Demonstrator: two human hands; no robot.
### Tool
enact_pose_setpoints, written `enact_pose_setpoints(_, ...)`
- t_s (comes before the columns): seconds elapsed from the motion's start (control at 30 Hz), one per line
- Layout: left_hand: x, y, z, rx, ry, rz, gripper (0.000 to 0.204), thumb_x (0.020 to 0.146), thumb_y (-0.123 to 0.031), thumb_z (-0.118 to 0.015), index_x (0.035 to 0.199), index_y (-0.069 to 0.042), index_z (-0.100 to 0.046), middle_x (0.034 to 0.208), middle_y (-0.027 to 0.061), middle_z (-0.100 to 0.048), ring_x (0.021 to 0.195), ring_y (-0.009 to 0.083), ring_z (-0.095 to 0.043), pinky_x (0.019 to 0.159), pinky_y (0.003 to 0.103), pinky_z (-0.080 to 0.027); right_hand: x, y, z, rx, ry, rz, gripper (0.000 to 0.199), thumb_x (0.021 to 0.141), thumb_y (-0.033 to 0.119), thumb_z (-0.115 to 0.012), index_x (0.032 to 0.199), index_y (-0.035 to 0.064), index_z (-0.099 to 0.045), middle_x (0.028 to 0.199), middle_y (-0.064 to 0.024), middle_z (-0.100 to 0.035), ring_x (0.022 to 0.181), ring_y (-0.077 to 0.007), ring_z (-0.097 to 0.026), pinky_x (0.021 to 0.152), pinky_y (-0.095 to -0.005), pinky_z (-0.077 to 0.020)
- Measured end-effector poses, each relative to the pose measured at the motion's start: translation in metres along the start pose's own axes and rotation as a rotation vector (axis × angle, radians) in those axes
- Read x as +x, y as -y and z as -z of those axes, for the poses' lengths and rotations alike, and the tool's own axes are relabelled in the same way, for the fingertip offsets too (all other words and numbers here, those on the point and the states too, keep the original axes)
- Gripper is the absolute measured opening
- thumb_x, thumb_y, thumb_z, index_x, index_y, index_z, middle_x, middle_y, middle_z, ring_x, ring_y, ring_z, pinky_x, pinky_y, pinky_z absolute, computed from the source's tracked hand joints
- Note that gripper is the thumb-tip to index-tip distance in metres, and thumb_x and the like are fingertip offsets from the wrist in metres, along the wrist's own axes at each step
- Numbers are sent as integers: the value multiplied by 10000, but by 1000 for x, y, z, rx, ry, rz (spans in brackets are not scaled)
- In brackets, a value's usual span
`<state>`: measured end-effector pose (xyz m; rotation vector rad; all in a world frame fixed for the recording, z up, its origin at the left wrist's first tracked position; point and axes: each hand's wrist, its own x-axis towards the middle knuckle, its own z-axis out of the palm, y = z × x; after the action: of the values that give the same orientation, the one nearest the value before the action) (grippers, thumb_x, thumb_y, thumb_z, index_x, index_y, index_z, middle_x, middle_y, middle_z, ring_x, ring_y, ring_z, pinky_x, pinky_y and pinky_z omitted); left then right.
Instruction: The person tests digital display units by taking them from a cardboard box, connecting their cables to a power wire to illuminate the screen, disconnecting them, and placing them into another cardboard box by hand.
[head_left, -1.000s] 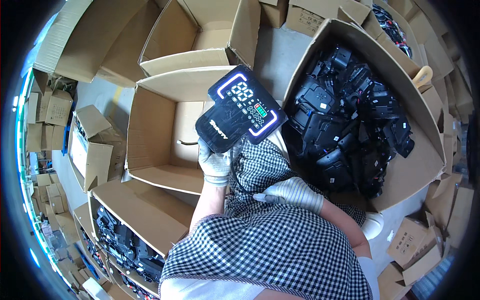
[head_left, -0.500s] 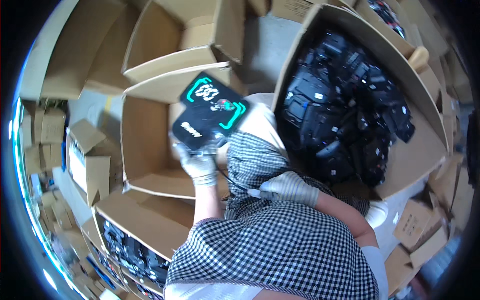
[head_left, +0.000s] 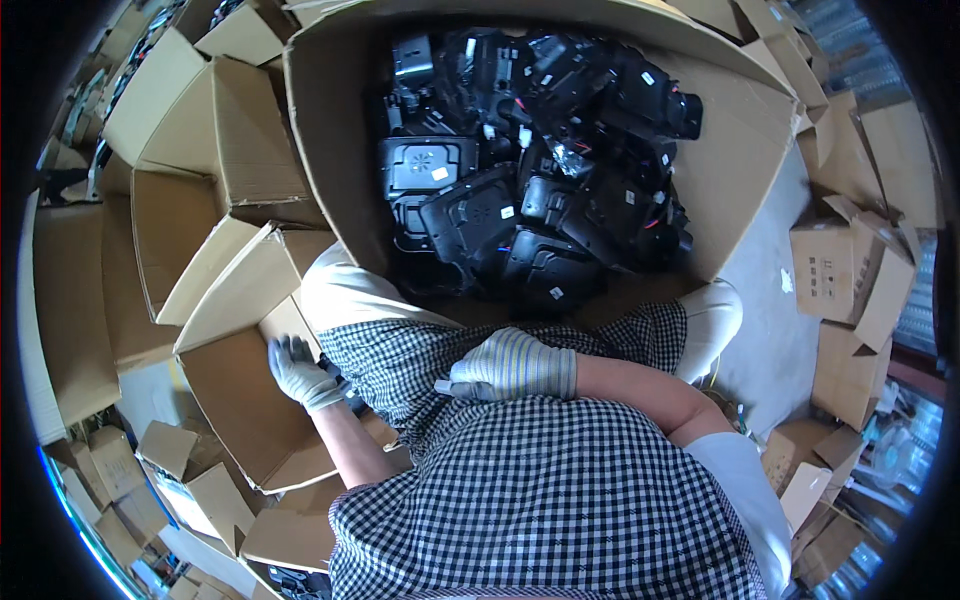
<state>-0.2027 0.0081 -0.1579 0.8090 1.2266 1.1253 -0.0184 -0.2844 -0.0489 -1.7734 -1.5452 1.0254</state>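
My left hand point(head_left: 303, 375), in a pale glove with grey fingertips, is over the open cardboard box point(head_left: 235, 405) at the left. Its fingers are stretched out and hold nothing. Beside the wrist, a dark piece point(head_left: 350, 390) partly shows in that box, mostly hidden by the arm. My right hand point(head_left: 520, 365), in a striped glove, rests on the checked apron at my lap. It is closed on a small grey cable connector point(head_left: 443, 386), whose tip pokes out past the fingers; the rest of it is hidden.
In front of my knees stands a large cardboard box point(head_left: 740, 150) holding a heap of black plastic housings point(head_left: 480, 215) with short wires. More open cartons point(head_left: 250, 130) crowd the left. Further cartons point(head_left: 825, 270) stand on the floor at the right.
The black panel with the lit green and white display has left my left hand and is no longer plainly seen. The view has turned toward the large box. My right hand still grips the connector.
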Motion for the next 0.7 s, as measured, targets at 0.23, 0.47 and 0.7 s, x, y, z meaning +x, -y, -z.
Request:
enact_pose_setpoints(0.23,-142,-19,-199,664,931,-1181,195,902,-81,-555,1073,-49,-644,1046,127,-646,968,267,-600,900,364,-454,-33,-18,-6,-22,-130,-17,482,944,505,-430,761,106,-630,642,-71,-620,553,-274,-603,532,-387,-498)
enact_pose_setpoints(0.47,-302,59,-300,673,1643,-1436,179,805,-223,-574,930,-123,-655,820,79,-626,852,276,-597,770,416,-443,-80,-37,0,53,-289,-89,275,899,358,-533,897,107,-644,752,-94,-658,673,-287,-638,613,-397,-507)
enact_pose_setpoints(0.7,-407,148,-330,1540,1790,-1473,387,905,-168,-438,1267,-88,-550,1261,86,-566,1078,212,-592,846,379,-416,-135,-50,-9,37,-372,-238,310,844,260,-588,1123,142,-653,1079,-109,-672,977,-294,-645,840,-371,-514)
